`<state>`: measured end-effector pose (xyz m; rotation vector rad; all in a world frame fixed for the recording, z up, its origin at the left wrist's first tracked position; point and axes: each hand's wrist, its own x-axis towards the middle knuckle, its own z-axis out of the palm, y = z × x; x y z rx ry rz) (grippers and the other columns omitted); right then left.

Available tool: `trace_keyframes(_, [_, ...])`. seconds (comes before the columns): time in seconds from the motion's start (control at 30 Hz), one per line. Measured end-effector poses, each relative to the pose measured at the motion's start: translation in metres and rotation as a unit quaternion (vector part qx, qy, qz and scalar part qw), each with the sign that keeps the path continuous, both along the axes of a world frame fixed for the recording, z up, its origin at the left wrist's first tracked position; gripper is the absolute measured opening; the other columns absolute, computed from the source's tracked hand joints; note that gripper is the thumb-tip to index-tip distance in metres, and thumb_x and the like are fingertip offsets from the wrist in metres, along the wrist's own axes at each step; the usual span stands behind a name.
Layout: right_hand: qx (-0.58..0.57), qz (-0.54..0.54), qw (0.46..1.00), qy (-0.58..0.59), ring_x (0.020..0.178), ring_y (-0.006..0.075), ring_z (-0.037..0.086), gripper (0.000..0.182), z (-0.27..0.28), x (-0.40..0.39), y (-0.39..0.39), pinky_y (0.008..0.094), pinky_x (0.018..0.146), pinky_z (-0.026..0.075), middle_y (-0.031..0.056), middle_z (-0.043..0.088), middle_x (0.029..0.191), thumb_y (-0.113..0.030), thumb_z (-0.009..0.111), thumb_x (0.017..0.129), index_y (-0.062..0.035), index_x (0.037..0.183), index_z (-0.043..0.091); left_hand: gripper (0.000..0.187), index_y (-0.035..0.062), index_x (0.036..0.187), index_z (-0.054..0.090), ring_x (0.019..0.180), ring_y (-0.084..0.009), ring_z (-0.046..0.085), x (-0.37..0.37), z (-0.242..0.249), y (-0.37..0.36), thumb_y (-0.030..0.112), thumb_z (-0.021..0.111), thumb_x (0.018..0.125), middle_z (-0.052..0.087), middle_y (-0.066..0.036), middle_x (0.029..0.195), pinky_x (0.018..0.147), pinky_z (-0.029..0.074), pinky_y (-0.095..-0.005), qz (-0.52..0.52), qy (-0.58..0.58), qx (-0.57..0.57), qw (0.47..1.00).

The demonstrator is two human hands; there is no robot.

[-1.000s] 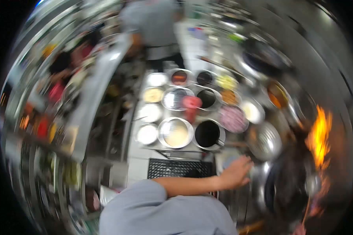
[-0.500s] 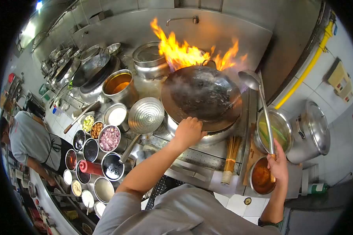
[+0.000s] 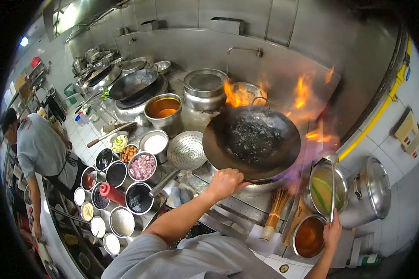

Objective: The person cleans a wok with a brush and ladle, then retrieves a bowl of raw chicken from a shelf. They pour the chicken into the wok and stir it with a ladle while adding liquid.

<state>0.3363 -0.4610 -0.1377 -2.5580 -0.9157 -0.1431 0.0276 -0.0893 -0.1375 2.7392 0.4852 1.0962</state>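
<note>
My left hand [image 3: 226, 182] is closed on the near edge of a black wok [image 3: 256, 169], where a handle would be under my fingers. The wok is tilted over the burner, with dark, shiny liquid pooled inside. Flames [image 3: 239, 96] rise behind it and spread along its right side. My right hand [image 3: 331, 232] is wrapped round the handle of a metal ladle [image 3: 332, 179]. The ladle's bowl end points away from me, above a pot of pale liquid with green stalks [image 3: 317, 190]. Beside this hand stands a pan of reddish-brown sauce [image 3: 309, 238].
Left of the wok are a perforated strainer [image 3: 187, 149], a pot of orange liquid [image 3: 164, 113] and several seasoning containers [image 3: 142, 166]. A bamboo brush [image 3: 275, 211] lies in front; a lidded stockpot [image 3: 373, 193] is at right. Another person [image 3: 49, 149] works at the far left counter.
The wok has tilted and shifted, its liquid now in plain view. The ladle has turned and moved lower, near the green-stalk pot. Flames have spread rightward. The camera view has shifted.
</note>
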Motion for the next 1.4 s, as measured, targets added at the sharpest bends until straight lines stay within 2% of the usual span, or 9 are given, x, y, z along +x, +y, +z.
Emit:
trace_keyframes(0.13, [-0.032,-0.002,0.999,-0.003,0.083,0.0427,0.060,0.076,-0.036,0.026,-0.015,0.0462,0.077,0.048,0.0256,0.061,0.091,0.009,0.054,0.071,-0.0113,0.144,0.046,0.041,0.0064,0.065,0.056,0.060,-0.0314,0.061,-0.002,0.037,0.028,0.039,0.077,0.077,0.057,-0.010,0.065,0.054,0.049,-0.0418,0.012,-0.039,-0.001,0.999])
trace_keyframes(0.43, [-0.001,-0.056,0.998,-0.026,0.109,0.0440,0.054,0.061,-0.031,0.015,-0.023,0.0466,0.095,0.045,0.0248,0.052,0.127,0.003,0.061,0.078,-0.0004,0.138,0.047,0.048,-0.0002,0.069,0.063,0.067,-0.0383,0.065,0.000,0.127,0.093,0.044,0.082,0.071,0.064,-0.019,0.069,0.063,0.051,-0.0443,0.073,-0.103,-0.127,0.984])
trace_keyframes(0.57, [0.083,-0.044,0.995,-0.014,0.111,0.0446,0.055,0.054,-0.001,-0.024,-0.036,0.0473,0.096,0.044,0.0256,0.050,0.129,-0.003,0.063,0.083,0.0001,0.135,0.050,0.056,-0.0035,0.071,0.062,0.055,-0.0198,0.054,-0.004,0.164,0.140,0.049,0.080,0.076,0.058,-0.016,0.059,0.057,0.046,-0.0392,0.102,-0.139,-0.242,0.955])
trace_keyframes(0.67, [0.083,-0.027,0.996,-0.021,0.106,0.0370,0.060,0.043,0.058,-0.085,-0.032,0.0425,0.090,0.049,0.0228,0.056,0.125,-0.011,0.060,0.090,0.0033,0.130,0.053,0.053,-0.0051,0.073,0.066,0.063,-0.0269,0.065,-0.010,0.192,0.177,0.046,0.081,0.073,0.065,-0.018,0.065,0.064,0.051,-0.0412,0.104,-0.156,-0.311,0.932])
trace_keyframes(0.83, [0.109,-0.010,0.994,0.010,0.101,0.0280,0.063,0.039,0.085,-0.135,-0.015,0.0361,0.085,0.053,0.0162,0.062,0.118,-0.013,0.057,0.096,0.0061,0.130,0.053,0.052,-0.0023,0.081,0.072,0.076,-0.0359,0.068,-0.006,0.166,0.171,0.047,0.081,0.071,0.069,-0.022,0.078,0.073,0.053,-0.0437,0.082,-0.175,-0.220,0.956])
trace_keyframes(1.07, [0.095,0.274,0.931,0.220,0.096,0.0156,0.060,0.039,0.101,-0.229,0.124,0.0281,0.083,0.049,0.0096,0.063,0.111,-0.006,0.058,0.096,-0.0005,0.134,0.052,0.034,0.0062,0.074,0.069,0.074,-0.0351,0.067,-0.016,0.069,0.075,0.039,0.076,0.070,0.067,-0.015,0.076,0.067,0.054,-0.0466,0.008,0.007,-0.093,0.996])
trace_keyframes(1.27, [-0.047,0.455,0.801,0.385,0.085,0.0211,0.064,0.032,0.058,-0.313,0.216,0.0309,0.077,0.051,0.0125,0.065,0.101,-0.007,0.064,0.090,0.0000,0.122,0.060,0.028,0.0070,0.075,0.067,0.079,-0.0287,0.067,-0.018,-0.025,0.041,0.034,0.074,0.073,0.066,-0.008,0.079,0.067,0.054,-0.0413,-0.121,0.026,-0.007,0.992])
trace_keyframes(1.33, [-0.079,0.558,0.764,0.314,0.079,0.0200,0.062,0.032,0.036,-0.327,0.232,0.0284,0.077,0.051,0.0114,0.066,0.102,-0.008,0.061,0.092,0.0023,0.122,0.060,0.026,0.0074,0.071,0.067,0.078,-0.0285,0.067,-0.006,-0.042,0.036,0.033,0.072,0.072,0.066,-0.009,0.077,0.067,0.053,-0.0418,-0.092,0.044,0.033,0.994])
trace_keyframes(1.4, [-0.299,0.569,0.713,0.280,0.114,0.0393,0.057,0.045,-0.003,-0.325,0.256,0.0415,0.091,0.047,0.0262,0.058,0.125,-0.020,0.066,0.085,0.0010,0.124,0.058,0.022,0.0082,0.066,0.068,0.076,-0.0290,0.067,0.016,-0.057,0.030,0.030,0.070,0.068,0.067,-0.009,0.074,0.066,0.053,-0.0426,-0.055,0.050,0.025,0.997])
